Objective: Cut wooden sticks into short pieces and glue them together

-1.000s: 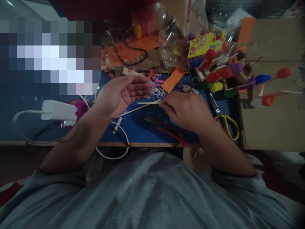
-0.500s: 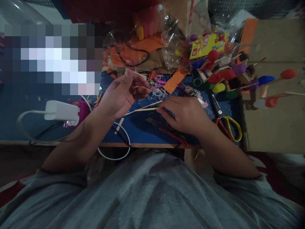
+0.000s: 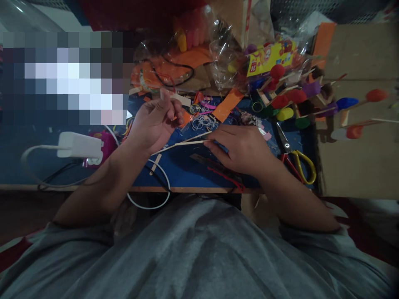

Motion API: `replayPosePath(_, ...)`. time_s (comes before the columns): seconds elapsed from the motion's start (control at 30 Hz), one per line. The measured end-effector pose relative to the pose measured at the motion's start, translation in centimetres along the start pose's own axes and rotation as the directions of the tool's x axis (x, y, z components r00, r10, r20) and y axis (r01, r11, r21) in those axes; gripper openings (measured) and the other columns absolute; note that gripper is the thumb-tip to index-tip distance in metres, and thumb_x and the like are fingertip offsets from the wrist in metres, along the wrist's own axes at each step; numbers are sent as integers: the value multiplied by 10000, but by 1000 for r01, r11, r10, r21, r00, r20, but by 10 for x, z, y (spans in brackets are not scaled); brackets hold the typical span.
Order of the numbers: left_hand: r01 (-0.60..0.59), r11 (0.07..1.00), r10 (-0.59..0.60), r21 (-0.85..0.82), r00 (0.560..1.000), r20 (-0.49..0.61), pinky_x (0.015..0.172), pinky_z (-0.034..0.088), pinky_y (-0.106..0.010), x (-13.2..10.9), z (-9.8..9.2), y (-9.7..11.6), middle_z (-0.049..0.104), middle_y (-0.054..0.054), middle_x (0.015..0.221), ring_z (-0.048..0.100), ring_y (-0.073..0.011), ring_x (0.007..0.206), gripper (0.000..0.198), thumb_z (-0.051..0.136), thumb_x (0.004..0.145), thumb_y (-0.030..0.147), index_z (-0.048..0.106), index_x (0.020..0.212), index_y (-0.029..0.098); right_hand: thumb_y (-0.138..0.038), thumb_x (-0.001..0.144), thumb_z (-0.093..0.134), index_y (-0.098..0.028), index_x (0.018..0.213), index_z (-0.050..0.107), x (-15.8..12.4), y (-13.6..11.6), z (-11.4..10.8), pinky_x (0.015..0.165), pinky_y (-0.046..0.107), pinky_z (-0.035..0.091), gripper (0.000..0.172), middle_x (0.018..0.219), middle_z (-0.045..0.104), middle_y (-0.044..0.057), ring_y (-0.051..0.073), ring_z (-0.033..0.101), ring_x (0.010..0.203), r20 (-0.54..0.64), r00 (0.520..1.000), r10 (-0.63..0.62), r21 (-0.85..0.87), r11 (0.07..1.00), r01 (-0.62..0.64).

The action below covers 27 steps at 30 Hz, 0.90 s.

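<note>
My right hand is closed on two thin wooden sticks, pinching them near one end. The sticks meet toward the left in a narrow V, and their far end passes close to my left wrist. My left hand is raised over the table with its palm turned inward. Its fingers are curled in toward the thumb; anything between them is hidden. Just past its fingertips lies an orange scrap. Below my right hand a box cutter with a red edge rests on the table, next to a small flat craft stick farther left.
Scissors with red and yellow handles lie at right, beside a cardboard box. Behind them are stick models with coloured clay. Rubber bands are scattered mid-table. A white charger with a looped cable sits at left.
My left hand has drawn back slightly to the left and its fingers have curled in. An orange strand earlier across those fingers no longer shows. My right hand keeps hold of the sticks.
</note>
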State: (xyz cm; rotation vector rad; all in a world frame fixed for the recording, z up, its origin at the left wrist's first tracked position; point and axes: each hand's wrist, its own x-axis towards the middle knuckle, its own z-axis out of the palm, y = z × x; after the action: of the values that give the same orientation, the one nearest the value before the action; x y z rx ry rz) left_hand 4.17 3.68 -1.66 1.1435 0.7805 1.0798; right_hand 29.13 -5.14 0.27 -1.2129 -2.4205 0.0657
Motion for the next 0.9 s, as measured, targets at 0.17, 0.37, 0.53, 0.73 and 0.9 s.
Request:
replayPosePath(0.17,45,992,-58,-117,992,-109,753,642,-277,-1,5,1,781,-48,1054,704,-143,856,501,778,1071,660,703,826,228,-384,1211,501,-168,1032,817,1,1,-1,688,351,370,423,965,838,101,221,751,839,14,1000,4,30,1000,-4)
replayPosePath(0.37,108,984,-131,-145,978,-162,954,715,-369,-4,16,14,841,-71,1300,845,-229,1140,444,546,1209,572,800,1100,224,-384,1216,486,-166,1060,825,2,1,-1,697,357,373,432,963,836,108,229,749,852,14,1000,2,21,1000,-2)
replayPosePath(0.53,165,963,-199,-211,968,-150,1127,708,-460,-7,24,26,846,-115,1349,801,-323,1387,613,381,1226,640,802,1161,199,-391,1220,469,-176,1052,829,1,1,0,686,360,373,453,960,838,91,228,759,840,-1,1000,11,2,1000,-11)
replayPosePath(0.73,115,975,-105,-189,993,61,1318,592,-521,-18,22,34,742,-35,1616,574,-333,1676,538,412,1206,669,761,1418,318,-398,1219,461,-175,1048,827,2,1,0,687,358,369,462,960,837,100,222,741,827,14,1000,18,7,1000,-18)
replayPosePath(0.9,77,996,-65,-44,972,227,1298,593,-572,-27,18,38,604,65,1733,424,-314,1776,753,267,1101,943,613,1616,516,-475,1194,498,-182,1339,824,0,-1,-2,693,357,397,461,1085,857,106,227,732,846,19,1000,24,2,1000,-24)
